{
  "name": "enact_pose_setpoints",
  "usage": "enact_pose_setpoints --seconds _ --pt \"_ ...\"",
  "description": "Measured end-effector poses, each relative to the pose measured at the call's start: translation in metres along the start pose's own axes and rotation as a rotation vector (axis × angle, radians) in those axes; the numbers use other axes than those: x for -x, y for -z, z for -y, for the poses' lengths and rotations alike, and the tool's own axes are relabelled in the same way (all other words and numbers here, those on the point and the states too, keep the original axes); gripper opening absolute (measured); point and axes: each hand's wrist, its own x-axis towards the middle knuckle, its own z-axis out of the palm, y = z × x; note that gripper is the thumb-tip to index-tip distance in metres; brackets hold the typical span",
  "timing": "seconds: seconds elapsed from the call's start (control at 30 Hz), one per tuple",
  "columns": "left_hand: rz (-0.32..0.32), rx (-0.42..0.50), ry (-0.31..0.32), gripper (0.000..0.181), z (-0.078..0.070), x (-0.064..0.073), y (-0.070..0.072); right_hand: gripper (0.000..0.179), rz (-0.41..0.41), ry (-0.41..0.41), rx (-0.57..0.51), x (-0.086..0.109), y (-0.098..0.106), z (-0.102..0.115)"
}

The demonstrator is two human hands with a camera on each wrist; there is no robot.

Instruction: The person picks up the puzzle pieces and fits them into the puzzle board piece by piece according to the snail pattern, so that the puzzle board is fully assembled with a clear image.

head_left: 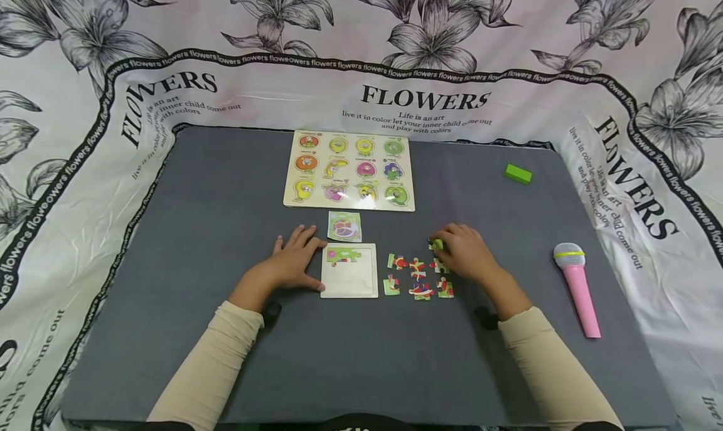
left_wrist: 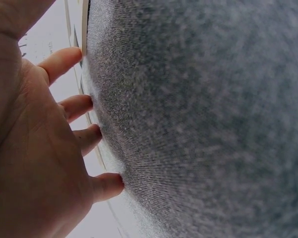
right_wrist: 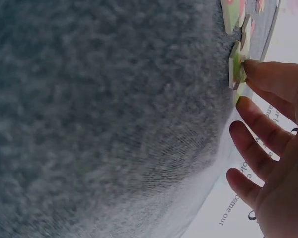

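My left hand [head_left: 290, 261] rests with fingers spread at the left side of a square white puzzle tray [head_left: 350, 283]. Its fingertips touch the tray's edge. Joined puzzle pieces [head_left: 341, 254], mostly green, lie along the top of the tray. Right of the tray, my right hand [head_left: 465, 252] pinches a green puzzle piece [head_left: 437, 244] between thumb and index finger, at the table surface. Several loose pieces [head_left: 420, 290] with red and green print lie beside and below that hand. One piece [head_left: 439, 266] is partly hidden under its fingers.
A small picture card [head_left: 344, 226] lies just above the tray. Behind it is a fruit board [head_left: 350, 169]. A green block [head_left: 518, 174] sits at the back right, and a pink toy microphone [head_left: 582, 293] lies on the right of the grey table [head_left: 361, 368].
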Motion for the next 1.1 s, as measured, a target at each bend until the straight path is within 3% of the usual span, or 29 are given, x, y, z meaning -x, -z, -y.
enact_pose_setpoints --seconds 0.37,0.83,1.1 --pt "-0.003 -0.001 0.009 0.09 0.004 0.005 0.002 0.03 0.01 0.031 -0.045 -0.004 0.003 0.002" --pt "-0.001 -0.008 0.021 0.092 0.01 0.007 0.0 0.027 -0.026 0.042 0.008 -0.009 -0.005 0.004" --pt "0.005 0.024 0.0 0.09 0.004 0.002 0.001 0.025 -0.05 0.128 -0.015 -0.019 0.003 0.027"
